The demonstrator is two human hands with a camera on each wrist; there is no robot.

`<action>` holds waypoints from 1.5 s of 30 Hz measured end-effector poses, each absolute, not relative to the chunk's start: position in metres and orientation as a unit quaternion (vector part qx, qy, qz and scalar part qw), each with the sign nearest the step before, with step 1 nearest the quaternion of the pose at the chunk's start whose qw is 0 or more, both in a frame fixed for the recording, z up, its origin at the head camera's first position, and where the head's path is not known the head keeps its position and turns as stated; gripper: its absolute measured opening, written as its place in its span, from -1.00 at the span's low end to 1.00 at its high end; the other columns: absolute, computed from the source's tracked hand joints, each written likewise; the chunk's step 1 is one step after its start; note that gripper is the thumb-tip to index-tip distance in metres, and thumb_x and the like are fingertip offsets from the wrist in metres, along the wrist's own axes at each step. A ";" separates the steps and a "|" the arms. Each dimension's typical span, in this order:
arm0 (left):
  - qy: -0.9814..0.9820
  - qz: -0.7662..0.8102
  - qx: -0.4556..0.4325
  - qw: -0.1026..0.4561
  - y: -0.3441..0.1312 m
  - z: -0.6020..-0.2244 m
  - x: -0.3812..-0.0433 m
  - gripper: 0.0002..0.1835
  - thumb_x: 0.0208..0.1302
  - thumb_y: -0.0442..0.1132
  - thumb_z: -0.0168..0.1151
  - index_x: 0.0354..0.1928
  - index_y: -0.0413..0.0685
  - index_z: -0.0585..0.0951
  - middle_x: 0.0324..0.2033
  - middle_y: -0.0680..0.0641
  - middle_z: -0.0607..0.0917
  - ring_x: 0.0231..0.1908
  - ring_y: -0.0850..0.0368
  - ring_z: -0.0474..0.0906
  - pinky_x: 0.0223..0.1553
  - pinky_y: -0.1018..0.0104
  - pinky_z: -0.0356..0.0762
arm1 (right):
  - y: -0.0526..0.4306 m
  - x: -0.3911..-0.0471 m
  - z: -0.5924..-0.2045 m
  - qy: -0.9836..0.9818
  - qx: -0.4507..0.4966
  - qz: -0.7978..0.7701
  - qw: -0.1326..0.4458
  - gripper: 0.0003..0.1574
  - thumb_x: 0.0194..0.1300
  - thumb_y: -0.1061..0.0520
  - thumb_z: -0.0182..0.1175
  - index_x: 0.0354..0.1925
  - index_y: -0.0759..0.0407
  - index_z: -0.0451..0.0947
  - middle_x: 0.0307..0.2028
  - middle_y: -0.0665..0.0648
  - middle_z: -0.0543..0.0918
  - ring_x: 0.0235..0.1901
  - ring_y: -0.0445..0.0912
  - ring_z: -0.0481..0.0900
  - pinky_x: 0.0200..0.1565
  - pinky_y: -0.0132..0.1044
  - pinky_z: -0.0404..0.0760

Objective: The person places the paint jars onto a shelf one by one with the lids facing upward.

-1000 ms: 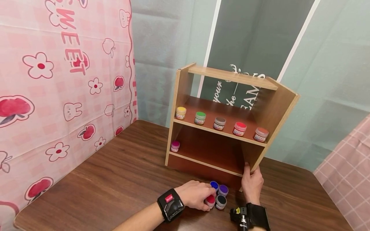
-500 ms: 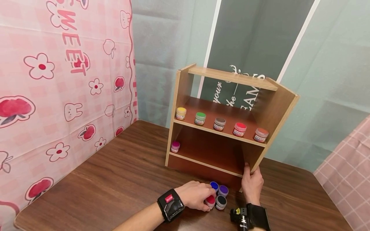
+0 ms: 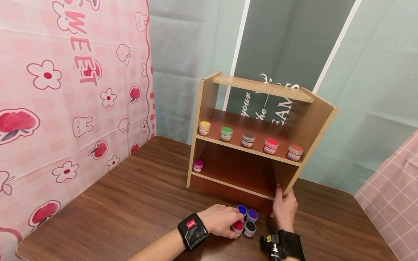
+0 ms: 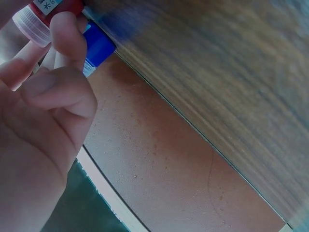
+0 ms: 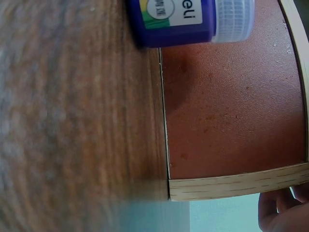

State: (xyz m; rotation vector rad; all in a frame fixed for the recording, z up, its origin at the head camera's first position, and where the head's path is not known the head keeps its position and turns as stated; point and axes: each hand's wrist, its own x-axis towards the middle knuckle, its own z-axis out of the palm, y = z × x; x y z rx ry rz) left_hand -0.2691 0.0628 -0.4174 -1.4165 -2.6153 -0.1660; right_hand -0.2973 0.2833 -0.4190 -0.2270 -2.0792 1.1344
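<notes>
My left hand (image 3: 225, 219) has its fingers and thumb about a red-lidded paint jar (image 3: 237, 227) on the table, in front of the shelf. In the left wrist view the red jar (image 4: 58, 12) sits at the fingertips. Close beside it stand a blue paint jar (image 3: 242, 209), a purple paint jar (image 3: 252, 214) and a black paint jar (image 3: 250, 228). The blue one is partly hidden by my fingers. My right hand (image 3: 285, 206) grips the lower right side panel of the wooden shelf (image 3: 313, 127); some of its fingers are hidden behind the panel.
On the upper board stand yellow (image 3: 204, 128), green (image 3: 226, 133), brown (image 3: 248, 140), red (image 3: 271, 145) and orange-brown (image 3: 295, 152) jars. A magenta jar (image 3: 197, 165) is at the left of the lower board. Wood-grain table (image 3: 130, 203) below; patterned pink cloth (image 3: 65, 108) hangs left.
</notes>
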 end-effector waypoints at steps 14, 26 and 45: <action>-0.876 -0.066 -0.471 0.072 0.060 -0.414 -0.272 -0.65 -0.01 0.10 0.32 -0.14 0.25 0.57 -0.28 0.24 0.54 -0.42 0.43 0.38 -0.50 0.56 0.27 | 0.282 -0.297 -0.418 -0.812 -0.092 0.442 0.369 -0.45 0.41 -0.10 -0.13 0.04 0.35 0.39 -0.07 0.50 0.55 -0.08 0.29 0.49 -0.12 0.19 0.40; -0.882 -0.082 -0.459 0.067 0.055 -0.408 -0.276 -0.63 0.00 0.09 0.31 -0.11 0.24 0.57 -0.34 0.24 0.49 -0.45 0.43 0.37 -0.52 0.55 0.28 | 0.282 -0.297 -0.420 -0.813 -0.092 0.440 0.370 -0.45 0.41 -0.09 -0.13 0.06 0.35 0.39 -0.06 0.51 0.55 -0.07 0.31 0.49 -0.11 0.21 0.40; -0.885 -0.118 -0.441 0.086 0.042 -0.393 -0.285 -0.63 0.04 0.06 0.30 -0.08 0.18 0.57 -0.31 0.20 0.52 -0.42 0.42 0.39 -0.48 0.56 0.32 | 0.283 -0.298 -0.420 -0.812 -0.093 0.442 0.369 -0.43 0.41 -0.11 -0.13 0.04 0.36 0.39 -0.07 0.51 0.55 -0.08 0.30 0.49 -0.12 0.19 0.40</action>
